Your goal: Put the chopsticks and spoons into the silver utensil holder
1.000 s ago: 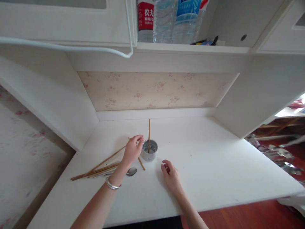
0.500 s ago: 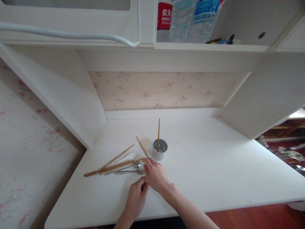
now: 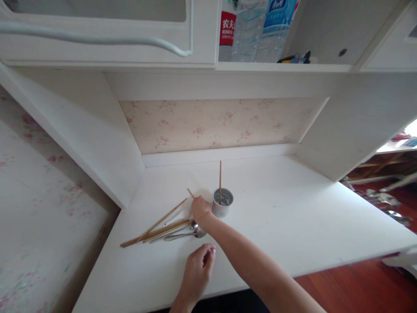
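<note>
My right hand (image 3: 201, 211) reaches over the white desk, its fingers closed around a wooden chopstick (image 3: 190, 192) whose tip sticks out beyond them. Just right of it stands a small perforated metal cup (image 3: 221, 209) with one chopstick (image 3: 220, 180) upright inside. Nearer the front edge, my left hand (image 3: 198, 266) is curled into a loose fist, with nothing visible in it. Left of my right hand lies a bundle of chopsticks (image 3: 163, 231), with one chopstick (image 3: 167, 214) angled away. Two metal spoons (image 3: 179, 236) lie beside them, partly overlapped. A pale utensil is half hidden behind.
An upper cabinet shelf (image 3: 286, 67) overhangs the desk (image 3: 280, 234) and holds plastic water bottles (image 3: 249, 32). White side panels (image 3: 355, 117) close both ends. Metal utensils (image 3: 387, 200) show beyond the right side.
My right hand has moved away from my left, farther up along the chopstick beside the cup. The view has shifted slightly; my left hand stays curled near the front.
</note>
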The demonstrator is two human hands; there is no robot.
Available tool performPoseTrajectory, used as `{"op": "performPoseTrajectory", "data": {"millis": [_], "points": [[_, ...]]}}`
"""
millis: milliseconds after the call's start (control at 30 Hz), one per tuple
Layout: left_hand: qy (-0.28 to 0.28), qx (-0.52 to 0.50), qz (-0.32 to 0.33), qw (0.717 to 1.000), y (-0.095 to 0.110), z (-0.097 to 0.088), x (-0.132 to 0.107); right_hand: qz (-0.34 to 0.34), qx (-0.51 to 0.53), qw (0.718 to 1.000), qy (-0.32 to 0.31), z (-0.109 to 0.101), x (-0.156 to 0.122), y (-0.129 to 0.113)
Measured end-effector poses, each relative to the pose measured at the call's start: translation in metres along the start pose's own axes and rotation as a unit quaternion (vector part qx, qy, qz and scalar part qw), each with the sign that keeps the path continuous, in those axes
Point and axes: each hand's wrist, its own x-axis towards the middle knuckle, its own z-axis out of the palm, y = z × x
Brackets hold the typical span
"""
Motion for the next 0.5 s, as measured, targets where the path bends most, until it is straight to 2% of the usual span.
{"op": "performPoseTrajectory", "data": {"millis": [100, 167, 233, 333, 367, 433, 500], "points": [[0.003, 0.008, 0.006, 1.000, -0.001, 0.000, 0.001, 0.027, -0.016, 1.000, 0.000, -0.005, -0.004, -0.006], [0.002, 0.004, 0.008, 1.000, -0.003, 0.001, 0.001, 0.016, -0.015, 1.000, 0.010, -0.014, -0.013, -0.011], [-0.001, -0.002, 0.013, 1.000, -0.005, 0.002, 0.002, -0.001, -0.013, 1.000, 0.021, -0.030, -0.024, -0.016], [-0.005, -0.001, 0.027, 1.000, -0.007, 0.003, 0.002, -0.048, 0.033, 0.996, 0.065, -0.067, -0.045, -0.016], [-0.006, 0.002, 0.031, 1.000, -0.007, 0.004, 0.002, -0.076, 0.088, 0.988, 0.102, -0.081, -0.052, -0.013], [-0.008, 0.008, 0.035, 0.999, -0.007, 0.005, 0.002, -0.108, 0.212, 0.954, 0.180, -0.108, -0.062, -0.001], [-0.008, 0.013, 0.039, 0.999, -0.007, 0.005, 0.001, -0.083, 0.306, 0.917, 0.243, -0.131, -0.066, 0.018]]}}
